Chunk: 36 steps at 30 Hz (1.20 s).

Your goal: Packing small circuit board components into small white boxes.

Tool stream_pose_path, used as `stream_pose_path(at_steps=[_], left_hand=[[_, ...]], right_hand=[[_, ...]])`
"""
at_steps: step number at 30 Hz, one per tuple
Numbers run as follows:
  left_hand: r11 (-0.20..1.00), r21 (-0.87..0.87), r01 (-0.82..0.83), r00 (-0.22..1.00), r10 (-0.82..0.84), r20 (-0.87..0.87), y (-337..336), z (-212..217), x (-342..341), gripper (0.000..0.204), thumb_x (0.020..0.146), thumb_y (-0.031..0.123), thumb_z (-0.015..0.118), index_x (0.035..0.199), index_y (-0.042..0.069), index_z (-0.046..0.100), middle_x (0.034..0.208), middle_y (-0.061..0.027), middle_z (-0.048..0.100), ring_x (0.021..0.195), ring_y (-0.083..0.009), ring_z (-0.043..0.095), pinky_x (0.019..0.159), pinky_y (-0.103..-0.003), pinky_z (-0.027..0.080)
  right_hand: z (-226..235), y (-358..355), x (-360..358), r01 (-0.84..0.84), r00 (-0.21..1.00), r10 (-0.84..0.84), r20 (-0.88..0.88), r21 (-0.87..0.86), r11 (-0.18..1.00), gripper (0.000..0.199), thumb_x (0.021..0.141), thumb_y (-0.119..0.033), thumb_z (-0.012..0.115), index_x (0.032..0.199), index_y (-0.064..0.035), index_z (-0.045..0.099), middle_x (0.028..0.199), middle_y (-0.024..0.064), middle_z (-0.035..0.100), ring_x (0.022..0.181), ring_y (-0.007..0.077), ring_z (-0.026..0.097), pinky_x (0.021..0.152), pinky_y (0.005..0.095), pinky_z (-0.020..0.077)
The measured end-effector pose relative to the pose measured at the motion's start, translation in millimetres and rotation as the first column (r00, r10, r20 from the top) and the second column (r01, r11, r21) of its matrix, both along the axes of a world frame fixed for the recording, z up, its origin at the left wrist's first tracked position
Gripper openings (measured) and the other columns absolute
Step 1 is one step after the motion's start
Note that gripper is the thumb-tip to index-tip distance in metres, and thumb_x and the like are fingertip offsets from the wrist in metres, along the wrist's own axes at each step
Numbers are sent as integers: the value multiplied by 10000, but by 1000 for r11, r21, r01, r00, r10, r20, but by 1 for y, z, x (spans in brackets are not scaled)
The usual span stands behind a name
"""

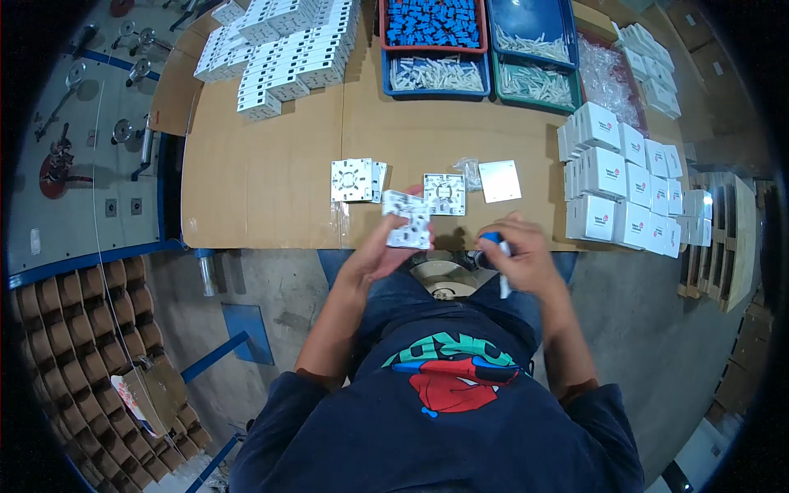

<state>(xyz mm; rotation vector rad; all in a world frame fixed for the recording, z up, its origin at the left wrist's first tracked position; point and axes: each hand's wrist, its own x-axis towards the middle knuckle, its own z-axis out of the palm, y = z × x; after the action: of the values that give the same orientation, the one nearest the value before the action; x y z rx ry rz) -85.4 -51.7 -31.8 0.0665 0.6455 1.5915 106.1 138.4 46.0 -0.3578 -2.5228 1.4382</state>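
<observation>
My left hand (385,251) grips a white square plastic wall-box base (408,219) with molded fittings, tilted just over the table's front edge. Fingers curled, my right hand (526,253) is closed on a small blue plastic piece (491,237), and something white shows below the same hand. Beyond my hands lies another white base (445,195), its inner side up. To its left is a small overlapping group of bases (352,180). A small clear bag (468,174) and a flat white cover (500,181) lie to the right.
White boxes are stacked at the far left (288,57) and right (608,172). At the back stand a red tray of blue pieces (380,33), blue trays (386,89) (574,25) and a green tray (534,105) with thin white pieces. Cardboard (263,181) covers the table.
</observation>
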Motion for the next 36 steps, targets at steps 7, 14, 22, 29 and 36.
stream_pose_path(at_steps=[7,14,22,29,36], left_hand=[[980,-108,-170,985,164,-58,5,6,5,736,858,218,535,1549,156,288,1102,-155,596,1028,-276,621,891,-453,537],[978,-136,-159,987,161,6,5,-9,19,648,956,280,509,1561,211,287,1195,-186,611,1023,-278,632,888,-446,537],[998,28,63,973,-67,222,24,3,23,673,987,642,388,1501,208,382,1313,-191,577,1211,-379,584,1011,-635,447],[996,54,75,919,-90,385,46,26,38,589,1008,551,442,1463,177,426,1401,-90,534,1243,-275,565,1013,-588,466],[997,-60,-46,983,56,173,62,35,36,567,1026,523,422,1423,120,463,1328,-111,590,1143,-297,634,986,-437,517]], right_hand=[[-33,40,-16,-279,802,186,568,81,957,359,848,-347,678,923,0,727,818,217,691,747,368,660,717,427,509],[-25,116,-138,300,951,-306,-39,-117,947,387,913,-307,680,1138,8,669,756,104,644,715,141,573,666,338,465],[8,56,-132,-74,982,16,-187,-310,948,378,1022,-157,453,1387,-65,488,808,-8,461,763,110,475,718,259,406],[14,-5,-78,-133,985,141,-101,88,987,627,879,-242,702,1422,-58,448,1160,165,504,1030,321,567,906,395,468],[20,6,-51,42,995,-46,87,40,998,847,712,-335,862,1416,-61,479,1425,181,476,1230,331,552,986,377,486]])
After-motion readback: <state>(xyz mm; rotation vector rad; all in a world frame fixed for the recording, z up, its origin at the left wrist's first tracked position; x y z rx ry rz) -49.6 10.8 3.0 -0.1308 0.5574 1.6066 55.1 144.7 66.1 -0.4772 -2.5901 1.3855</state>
